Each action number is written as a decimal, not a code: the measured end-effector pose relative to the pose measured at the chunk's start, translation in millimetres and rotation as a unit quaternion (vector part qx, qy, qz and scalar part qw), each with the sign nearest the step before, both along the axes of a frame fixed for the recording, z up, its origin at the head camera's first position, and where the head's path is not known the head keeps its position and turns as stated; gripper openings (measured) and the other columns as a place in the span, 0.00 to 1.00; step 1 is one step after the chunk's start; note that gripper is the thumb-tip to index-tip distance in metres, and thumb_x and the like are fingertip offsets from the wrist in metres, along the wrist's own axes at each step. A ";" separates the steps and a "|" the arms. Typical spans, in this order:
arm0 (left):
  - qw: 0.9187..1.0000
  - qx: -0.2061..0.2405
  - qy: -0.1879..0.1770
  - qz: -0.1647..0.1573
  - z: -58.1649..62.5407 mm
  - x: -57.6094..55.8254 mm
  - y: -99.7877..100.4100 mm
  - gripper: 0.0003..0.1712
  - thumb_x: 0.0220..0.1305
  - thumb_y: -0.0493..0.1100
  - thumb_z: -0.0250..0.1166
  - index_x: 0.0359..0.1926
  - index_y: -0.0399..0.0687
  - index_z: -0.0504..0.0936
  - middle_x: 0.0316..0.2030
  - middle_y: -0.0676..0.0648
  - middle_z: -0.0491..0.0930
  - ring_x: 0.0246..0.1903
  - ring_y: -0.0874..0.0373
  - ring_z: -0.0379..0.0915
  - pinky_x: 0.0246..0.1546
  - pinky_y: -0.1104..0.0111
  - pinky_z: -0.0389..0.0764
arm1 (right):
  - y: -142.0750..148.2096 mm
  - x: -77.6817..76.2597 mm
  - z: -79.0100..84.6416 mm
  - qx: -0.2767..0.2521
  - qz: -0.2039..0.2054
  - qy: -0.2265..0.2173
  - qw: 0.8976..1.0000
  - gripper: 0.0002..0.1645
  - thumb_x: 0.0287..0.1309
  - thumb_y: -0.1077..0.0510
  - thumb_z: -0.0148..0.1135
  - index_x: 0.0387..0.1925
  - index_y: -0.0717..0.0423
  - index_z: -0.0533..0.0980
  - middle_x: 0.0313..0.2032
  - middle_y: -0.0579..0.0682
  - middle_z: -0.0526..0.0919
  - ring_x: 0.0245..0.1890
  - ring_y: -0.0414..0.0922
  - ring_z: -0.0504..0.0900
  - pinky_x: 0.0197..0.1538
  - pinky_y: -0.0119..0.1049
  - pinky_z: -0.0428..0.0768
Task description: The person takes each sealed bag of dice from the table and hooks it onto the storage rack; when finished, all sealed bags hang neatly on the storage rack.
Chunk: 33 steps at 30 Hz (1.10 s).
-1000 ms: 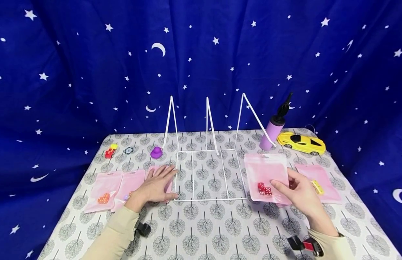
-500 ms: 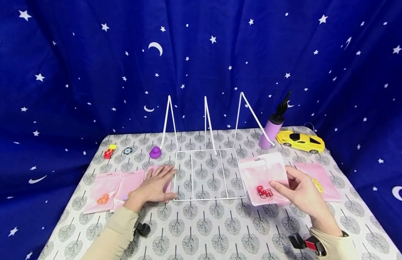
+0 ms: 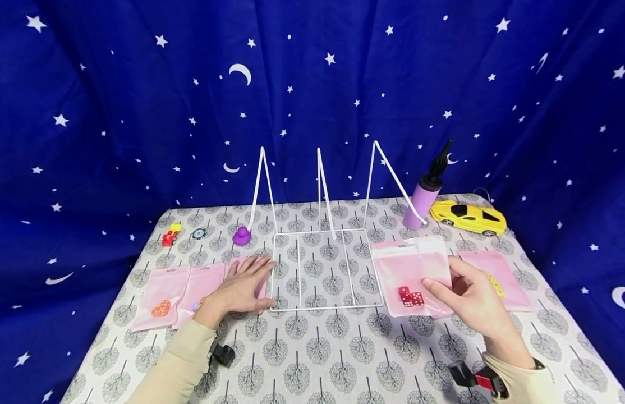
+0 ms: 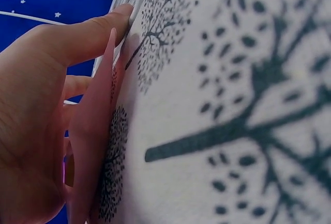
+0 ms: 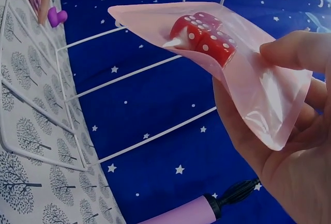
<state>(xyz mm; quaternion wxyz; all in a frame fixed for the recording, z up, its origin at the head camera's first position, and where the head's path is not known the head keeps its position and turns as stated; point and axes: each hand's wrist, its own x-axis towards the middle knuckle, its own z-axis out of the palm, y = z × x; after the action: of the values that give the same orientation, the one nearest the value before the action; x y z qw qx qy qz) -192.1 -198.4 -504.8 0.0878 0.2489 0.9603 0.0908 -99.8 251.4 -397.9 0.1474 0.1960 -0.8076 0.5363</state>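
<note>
My right hand (image 3: 476, 297) pinches the right edge of a pink zip bag (image 3: 400, 266), thumb in front and fingers behind. Several red dice (image 3: 410, 297) with white dots lie low in the bag; the right wrist view shows them bulging the clear front (image 5: 204, 38). The bag hangs just right of a white wire rack (image 3: 326, 308). My left hand (image 3: 244, 286) lies with fingers spread over another pink bag (image 3: 235, 262), fingertips and thumb right at the rack's left edge. That hand hides most of this bag.
Two more pink bags, one with orange dice (image 3: 161, 308), lie at the left; a pink bag with yellow pieces (image 3: 514, 286) lies right. Behind stand a purple rubber duck (image 3: 242, 236), red-yellow toy (image 3: 171, 235), small round dial (image 3: 198, 233), purple hand pump (image 3: 422, 205) and yellow toy car (image 3: 468, 217).
The bag of red dice has shifted slightly left, tilted, and come back nearly level in my right hand's grip. My left hand stays in place.
</note>
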 end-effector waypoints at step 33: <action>1.000 0.010 -0.004 0.001 0.9 0.0 0.4 0.59 0.49 0.76 0.62 0.76 0.59 0.52 0.77 0.49 0.44 0.76 0.42 0.39 0.69 0.33 0.40 | 0.3 2.2 22.0 -0.157 0.086 0.054 0.982 0.20 0.47 0.87 0.53 0.43 0.77 0.76 0.35 0.50 0.88 0.31 0.39 0.87 0.35 0.26 0.85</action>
<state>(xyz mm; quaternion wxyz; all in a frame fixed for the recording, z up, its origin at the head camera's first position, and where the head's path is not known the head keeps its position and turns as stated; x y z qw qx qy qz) -192.1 -198.0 -503.9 0.0895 0.2482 0.9592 0.1013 -97.6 251.7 -375.8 0.1728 0.2678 -0.6846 0.6555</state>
